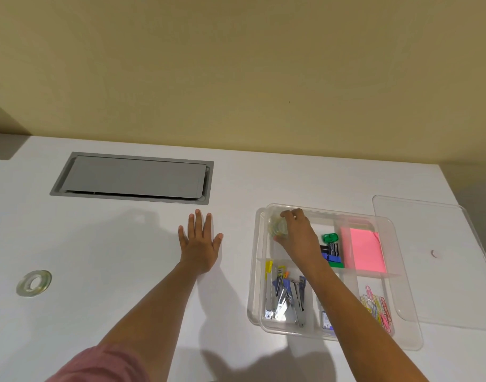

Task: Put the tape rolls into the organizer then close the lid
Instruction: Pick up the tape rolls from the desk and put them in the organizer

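White surface (236, 183) carries the clear organizer (407, 346) at four o'clock. Right hand (297, 235) pinches a tape roll (276, 227) over its far-left compartment; left hand (200, 246) lies flat, empty. Another tape roll (33, 283) waits at eight o'clock, easily forgotten; the lid (443, 260) lies beside the organizer.

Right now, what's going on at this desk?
A person is packing tape into a clear organizer. The right hand holds a tape roll in the organizer's far left compartment. The left hand lies flat and open on the desk. Another tape roll waits at far left, and the lid lies off beside the organizer.
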Tool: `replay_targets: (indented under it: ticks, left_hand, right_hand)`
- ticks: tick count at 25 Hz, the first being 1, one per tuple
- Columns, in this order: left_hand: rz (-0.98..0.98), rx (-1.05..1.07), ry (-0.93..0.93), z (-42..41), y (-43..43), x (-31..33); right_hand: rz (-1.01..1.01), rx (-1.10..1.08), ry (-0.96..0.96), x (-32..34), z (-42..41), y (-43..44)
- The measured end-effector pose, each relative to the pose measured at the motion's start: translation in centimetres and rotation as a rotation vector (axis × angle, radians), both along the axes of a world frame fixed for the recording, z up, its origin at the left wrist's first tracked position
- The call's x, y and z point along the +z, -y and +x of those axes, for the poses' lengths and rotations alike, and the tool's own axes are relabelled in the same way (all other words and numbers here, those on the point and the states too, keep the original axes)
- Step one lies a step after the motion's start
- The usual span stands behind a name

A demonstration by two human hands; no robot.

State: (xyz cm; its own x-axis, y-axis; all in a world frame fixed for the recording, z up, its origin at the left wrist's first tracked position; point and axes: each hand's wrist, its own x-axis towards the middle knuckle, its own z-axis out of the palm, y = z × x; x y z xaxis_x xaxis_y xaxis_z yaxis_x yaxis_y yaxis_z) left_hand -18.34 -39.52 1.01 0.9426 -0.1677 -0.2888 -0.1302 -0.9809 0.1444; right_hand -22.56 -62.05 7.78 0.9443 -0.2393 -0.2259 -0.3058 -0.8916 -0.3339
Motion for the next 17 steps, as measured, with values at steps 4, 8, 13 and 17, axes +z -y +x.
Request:
replay_targets:
  ticks: [4,8,13,17]
  left_hand:
    - [0.003,0.0,0.009,0.0,0.0,0.0]
    - [-0.028,-0.011,-0.007,0.0,-0.2,0.5]
    - [-0.121,-0.081,-0.091,0.4,-2.0,1.5]
    - [-0.135,-0.159,-0.132,0.5,-4.6,2.6]
  right_hand:
    - [-0.027,0.014,0.013,-0.1,-0.3,0.0]
    - [-0.033,0.013,-0.008,0.3,-0.4,-0.2]
    - [0.007,-0.067,0.132,2.2,-0.9,-1.4]
    - [0.004,-0.03,0.272,3.9,-1.5,-4.4]
